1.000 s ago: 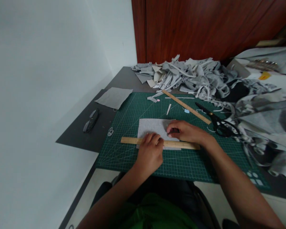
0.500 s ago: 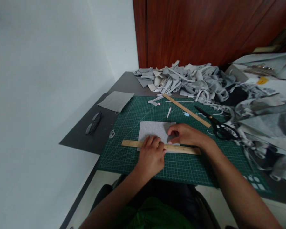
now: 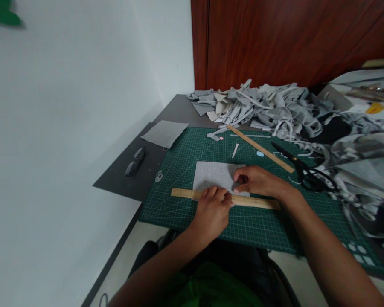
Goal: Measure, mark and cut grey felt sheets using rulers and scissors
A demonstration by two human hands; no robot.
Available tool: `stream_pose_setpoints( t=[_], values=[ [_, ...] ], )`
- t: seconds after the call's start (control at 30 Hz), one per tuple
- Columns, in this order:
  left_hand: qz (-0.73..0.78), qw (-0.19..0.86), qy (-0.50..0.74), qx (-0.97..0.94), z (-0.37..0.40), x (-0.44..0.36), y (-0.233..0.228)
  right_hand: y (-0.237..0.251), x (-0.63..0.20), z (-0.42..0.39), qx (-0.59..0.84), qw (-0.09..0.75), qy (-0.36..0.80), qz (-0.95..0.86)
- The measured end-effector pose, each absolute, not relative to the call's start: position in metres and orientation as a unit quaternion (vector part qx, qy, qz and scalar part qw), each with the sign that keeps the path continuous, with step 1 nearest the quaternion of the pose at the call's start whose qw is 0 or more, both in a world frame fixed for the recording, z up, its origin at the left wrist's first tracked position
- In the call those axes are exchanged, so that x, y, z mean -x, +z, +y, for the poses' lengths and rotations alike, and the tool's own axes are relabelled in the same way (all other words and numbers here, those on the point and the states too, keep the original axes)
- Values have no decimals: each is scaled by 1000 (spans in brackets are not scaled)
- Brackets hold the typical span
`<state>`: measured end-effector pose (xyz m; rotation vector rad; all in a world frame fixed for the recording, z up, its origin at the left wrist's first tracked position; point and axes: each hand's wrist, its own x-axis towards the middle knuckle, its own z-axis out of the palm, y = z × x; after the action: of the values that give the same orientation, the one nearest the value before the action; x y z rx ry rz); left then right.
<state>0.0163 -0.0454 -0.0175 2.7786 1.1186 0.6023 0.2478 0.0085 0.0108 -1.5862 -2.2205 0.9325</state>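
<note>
My left hand [image 3: 213, 209] is closed over the middle of a wooden ruler [image 3: 182, 193], its fingertips bent past the far edge. The ruler lies nearly level across the lower part of a light grey fabric rectangle [image 3: 215, 174]. At the fabric's right side is my right hand [image 3: 256, 181], with curved fingers and a gap between thumb and forefinger. Nothing shows in that gap, and its other fingers are partly hidden. Both the fabric and ruler rest on a green cutting mat [image 3: 185, 164].
Black scissors [image 3: 302, 170] and a second wooden ruler [image 3: 260, 149] lie to the right. Grey fabric scraps [image 3: 243, 106] are heaped behind. At left are eyeglasses [image 3: 136, 162] and another grey fabric piece [image 3: 164, 133]. A white wall [image 3: 83, 128] bounds the left.
The whole view has shifted, so everything on the table appears farther right. Against the ruler and fabric, both hands have hardly moved.
</note>
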Motion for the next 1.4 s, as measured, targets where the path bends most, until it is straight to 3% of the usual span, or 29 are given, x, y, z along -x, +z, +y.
stream_pose_setpoints(
  t=[0.3, 0.53, 0.67, 1.07, 1.4],
  values=[
    [374, 53, 179, -909, -47, -19, -14, 12, -247, 8, 541, 124, 320, -768],
    [369, 80, 194, -906, -42, -18, -14, 6, -246, 13, 535, 196, 138, -810],
    [368, 84, 196, -905, -40, -18, -15, -2, -251, 19, 520, 214, 100, -821],
    [368, 111, 186, -904, -40, -16, -10, 3, -258, 16, 534, 169, 134, -817],
    [370, 137, 218, -893, -37, -15, -15, -7, -258, 19, 526, 191, 144, -816]
  ],
)
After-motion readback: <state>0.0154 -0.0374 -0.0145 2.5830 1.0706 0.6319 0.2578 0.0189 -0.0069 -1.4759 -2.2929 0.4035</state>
